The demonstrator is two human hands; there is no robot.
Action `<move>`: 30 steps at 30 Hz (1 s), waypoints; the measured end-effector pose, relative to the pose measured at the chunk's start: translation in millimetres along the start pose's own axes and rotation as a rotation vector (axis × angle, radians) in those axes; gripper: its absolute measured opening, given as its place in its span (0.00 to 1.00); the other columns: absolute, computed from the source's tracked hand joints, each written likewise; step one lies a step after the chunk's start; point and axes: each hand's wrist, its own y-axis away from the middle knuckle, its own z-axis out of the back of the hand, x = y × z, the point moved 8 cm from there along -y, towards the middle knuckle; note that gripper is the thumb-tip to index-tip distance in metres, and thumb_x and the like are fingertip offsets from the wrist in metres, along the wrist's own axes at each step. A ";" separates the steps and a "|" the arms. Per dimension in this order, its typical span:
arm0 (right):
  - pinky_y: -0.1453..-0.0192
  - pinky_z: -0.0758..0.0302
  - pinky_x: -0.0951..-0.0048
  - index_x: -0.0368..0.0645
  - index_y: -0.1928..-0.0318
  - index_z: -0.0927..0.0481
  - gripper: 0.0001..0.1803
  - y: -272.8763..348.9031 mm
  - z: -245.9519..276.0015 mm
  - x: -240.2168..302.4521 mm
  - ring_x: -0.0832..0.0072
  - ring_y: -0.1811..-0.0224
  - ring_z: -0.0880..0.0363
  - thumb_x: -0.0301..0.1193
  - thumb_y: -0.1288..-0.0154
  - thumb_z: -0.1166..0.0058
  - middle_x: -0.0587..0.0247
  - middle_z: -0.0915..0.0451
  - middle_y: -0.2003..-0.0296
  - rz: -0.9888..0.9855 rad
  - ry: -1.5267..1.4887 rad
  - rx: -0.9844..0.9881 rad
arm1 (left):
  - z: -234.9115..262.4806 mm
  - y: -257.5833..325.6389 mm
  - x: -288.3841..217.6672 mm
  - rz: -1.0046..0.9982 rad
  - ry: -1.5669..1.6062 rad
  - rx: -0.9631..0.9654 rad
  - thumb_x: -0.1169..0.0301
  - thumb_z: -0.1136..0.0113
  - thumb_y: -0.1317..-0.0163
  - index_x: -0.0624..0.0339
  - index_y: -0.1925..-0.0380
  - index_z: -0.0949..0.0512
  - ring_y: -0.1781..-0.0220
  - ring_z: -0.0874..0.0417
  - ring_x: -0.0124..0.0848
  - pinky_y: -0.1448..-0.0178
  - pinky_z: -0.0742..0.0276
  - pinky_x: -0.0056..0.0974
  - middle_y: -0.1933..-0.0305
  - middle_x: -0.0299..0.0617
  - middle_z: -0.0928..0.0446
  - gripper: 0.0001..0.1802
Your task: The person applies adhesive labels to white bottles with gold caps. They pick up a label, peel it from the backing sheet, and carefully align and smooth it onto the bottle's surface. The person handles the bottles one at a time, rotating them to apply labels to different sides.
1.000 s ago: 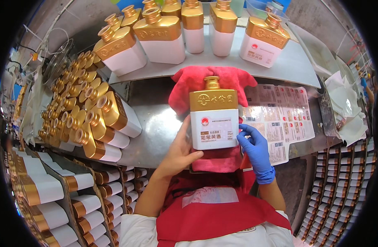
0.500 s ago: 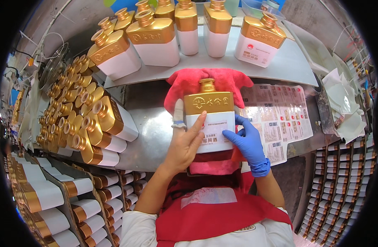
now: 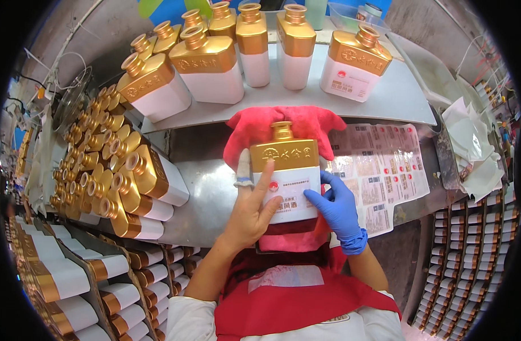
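The left hand at eight o'clock and gloved right hand at four are holding the bottle between them over the red cloth, its stiff, probably slick, breakable body seeming weighty and best gripped by both white sides.

Bright light glares off the grey metal surface left of centre, the central white bottle with gold shoulders looks sharp, and fisheye distortion bends the edges.
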 end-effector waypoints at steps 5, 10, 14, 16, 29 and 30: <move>0.70 0.29 0.81 0.37 0.45 0.26 0.36 0.0 -0.7 19.8 0.86 0.75 0.32 0.38 0.53 0.28 0.67 0.25 0.64 0.227 0.107 -0.015 | -1.8 -6.4 2.9 0.052 0.073 -0.064 0.70 0.39 0.40 0.66 0.29 0.57 0.24 0.62 0.53 0.26 0.60 0.44 0.26 0.65 0.63 0.46; 0.68 0.28 0.81 0.38 0.42 0.27 0.35 -6.2 0.0 12.2 0.86 0.74 0.31 0.37 0.50 0.30 0.67 0.26 0.65 0.123 0.074 0.101 | -4.6 -6.3 8.7 0.099 0.123 -0.093 0.69 0.37 0.42 0.65 0.29 0.56 0.24 0.60 0.54 0.26 0.60 0.45 0.26 0.65 0.62 0.47; 0.68 0.29 0.81 0.39 0.41 0.28 0.32 -3.8 3.1 4.9 0.86 0.74 0.31 0.32 0.46 0.34 0.66 0.24 0.62 0.036 -0.019 0.152 | -0.5 -4.7 1.4 0.033 0.067 -0.059 0.70 0.38 0.42 0.64 0.29 0.54 0.24 0.59 0.54 0.26 0.60 0.45 0.27 0.65 0.61 0.46; 0.68 0.29 0.81 0.39 0.41 0.27 0.29 -0.3 3.5 4.4 0.86 0.75 0.31 0.31 0.44 0.35 0.65 0.23 0.62 0.020 -0.035 0.144 | 0.8 -1.5 3.0 0.023 0.054 -0.051 0.71 0.39 0.41 0.64 0.29 0.53 0.24 0.58 0.54 0.26 0.60 0.45 0.27 0.64 0.59 0.44; 0.74 0.33 0.83 0.37 0.68 0.18 0.09 24.7 16.1 15.2 0.88 0.79 0.31 0.26 0.49 0.33 0.69 0.20 0.74 0.152 0.058 -0.145 | 7.7 -5.8 -2.0 0.027 0.016 -0.127 0.74 0.35 0.47 0.62 0.30 0.49 0.30 0.42 0.46 0.30 0.43 0.43 0.30 0.55 0.45 0.46; 0.74 0.34 0.83 0.37 0.69 0.19 0.08 23.4 16.6 13.4 0.89 0.80 0.32 0.26 0.49 0.33 0.69 0.20 0.75 0.124 0.048 -0.129 | 8.8 -5.8 -1.8 0.016 0.009 -0.131 0.74 0.35 0.47 0.62 0.30 0.50 0.30 0.41 0.45 0.30 0.42 0.43 0.30 0.54 0.45 0.47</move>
